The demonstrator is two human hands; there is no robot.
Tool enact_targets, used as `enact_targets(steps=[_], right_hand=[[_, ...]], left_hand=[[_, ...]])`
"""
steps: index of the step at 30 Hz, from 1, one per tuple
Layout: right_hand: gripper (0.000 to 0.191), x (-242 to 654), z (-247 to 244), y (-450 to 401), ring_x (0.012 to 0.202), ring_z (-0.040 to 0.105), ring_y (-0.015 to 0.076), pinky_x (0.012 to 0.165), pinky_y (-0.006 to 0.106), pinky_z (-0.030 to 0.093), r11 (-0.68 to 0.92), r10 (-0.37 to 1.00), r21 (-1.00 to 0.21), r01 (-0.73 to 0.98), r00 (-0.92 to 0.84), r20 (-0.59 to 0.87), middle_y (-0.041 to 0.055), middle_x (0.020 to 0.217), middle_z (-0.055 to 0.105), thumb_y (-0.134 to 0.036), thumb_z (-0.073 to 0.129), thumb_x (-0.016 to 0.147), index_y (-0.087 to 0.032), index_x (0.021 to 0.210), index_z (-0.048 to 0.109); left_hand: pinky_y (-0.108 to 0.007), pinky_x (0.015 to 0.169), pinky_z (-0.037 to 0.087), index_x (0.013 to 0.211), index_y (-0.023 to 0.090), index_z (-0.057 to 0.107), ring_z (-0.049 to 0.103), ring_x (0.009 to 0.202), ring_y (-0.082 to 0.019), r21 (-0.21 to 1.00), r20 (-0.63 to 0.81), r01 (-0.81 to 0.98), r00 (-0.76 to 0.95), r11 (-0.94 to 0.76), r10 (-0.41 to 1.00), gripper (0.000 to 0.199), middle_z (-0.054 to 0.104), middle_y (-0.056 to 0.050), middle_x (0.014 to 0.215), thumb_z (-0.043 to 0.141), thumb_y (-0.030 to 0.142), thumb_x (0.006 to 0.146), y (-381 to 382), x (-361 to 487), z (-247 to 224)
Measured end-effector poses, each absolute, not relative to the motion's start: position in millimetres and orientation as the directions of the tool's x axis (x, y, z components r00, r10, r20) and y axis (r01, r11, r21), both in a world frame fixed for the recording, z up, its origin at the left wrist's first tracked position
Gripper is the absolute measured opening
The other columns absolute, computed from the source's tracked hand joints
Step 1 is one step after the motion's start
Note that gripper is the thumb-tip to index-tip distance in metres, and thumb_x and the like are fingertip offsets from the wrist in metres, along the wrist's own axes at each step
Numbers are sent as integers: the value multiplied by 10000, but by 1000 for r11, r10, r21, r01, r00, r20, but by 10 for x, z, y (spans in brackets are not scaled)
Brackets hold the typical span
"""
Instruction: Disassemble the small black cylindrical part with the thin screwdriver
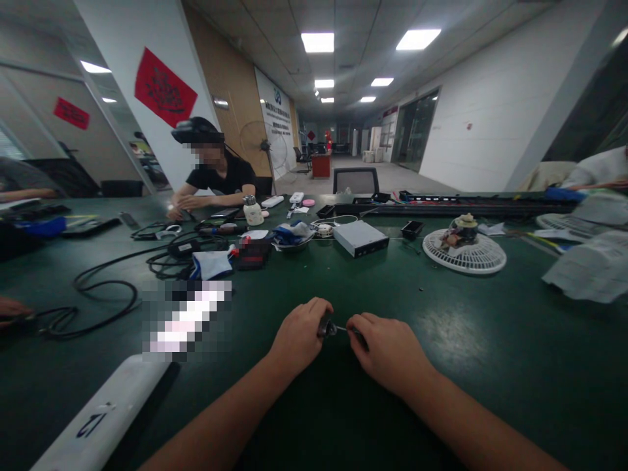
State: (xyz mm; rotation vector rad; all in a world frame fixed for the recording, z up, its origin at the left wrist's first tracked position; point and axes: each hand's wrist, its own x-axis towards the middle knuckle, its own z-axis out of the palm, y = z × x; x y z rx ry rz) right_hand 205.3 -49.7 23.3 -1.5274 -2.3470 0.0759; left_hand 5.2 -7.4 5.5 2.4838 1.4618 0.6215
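Observation:
Just above the green table (294, 418), my left hand (299, 335) is closed around a small dark, rounded metal part (328, 328). Its near end faces right; the fingers cover the rest. My right hand (387, 350) pinches a screwdriver (342, 328), whose thin shaft points left to the metal part. The dark handle is mostly hidden in the right fingers. Whether the tip touches the part or sits inside it, I cannot tell.
A long white device (105, 412) marked 12 lies at left. Beyond my hands are a grey disc drive (360, 238), a white fan grille (485, 258) with a motor, black cables (135, 294) and a blue-white cloth (212, 264). A person (220, 170) sits opposite.

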Motion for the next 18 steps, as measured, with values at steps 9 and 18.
enact_targets(steps=[9,18], right_hand=[[157,2040,136,-416,773,653,213,636,314,417,277,949,-380,882,-191,249,48,901,694,-326,533,959,-231,1000,651],[99,2008,52,-369,755,643,195,635,285,398,260,965,-620,741,-213,151,6,834,726,-350,720,836,-258,836,760]], left_hand=[[-289,728,430,965,224,582,593,891,-185,428,264,803,328,-415,907,287,624,-2,977,602,28,756,-78,10,99],[-331,861,450,1207,285,603,611,1010,-218,404,247,833,298,-377,922,342,644,-30,1100,608,215,873,-73,18,82]])
